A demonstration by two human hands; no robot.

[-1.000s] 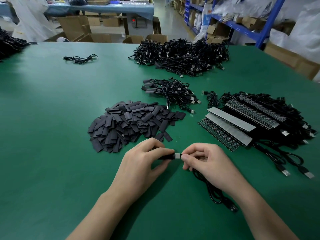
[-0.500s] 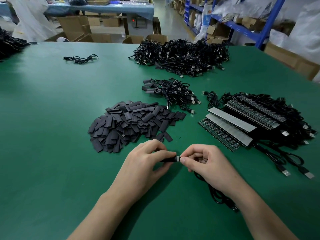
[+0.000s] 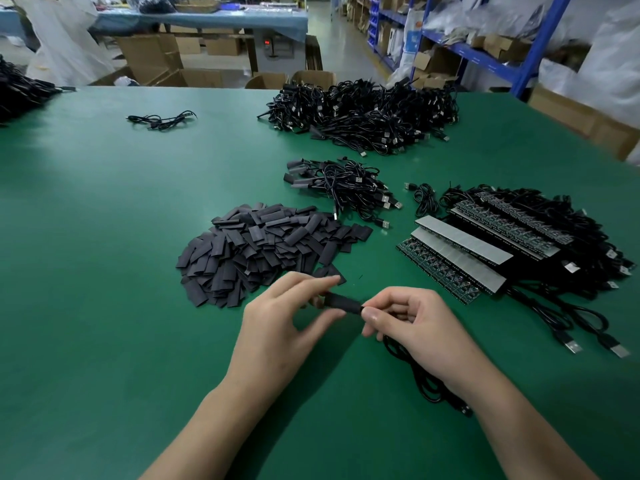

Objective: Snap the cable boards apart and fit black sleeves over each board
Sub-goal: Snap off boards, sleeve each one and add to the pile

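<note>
— What is being held above the green desk (image 3: 104,271)?
— A short black tubular sleeve (image 3: 343,303) is being pinched at one end by fingers (image 3: 304,282) of the left hand (image 3: 277,327), at the other by the right hand (image 3: 415,327).

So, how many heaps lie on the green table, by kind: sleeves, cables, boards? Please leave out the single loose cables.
Sleeve heap: 1
Cable heaps: 3 (back, middle, far left edge)
Board stack: 1
Total: 5
</note>
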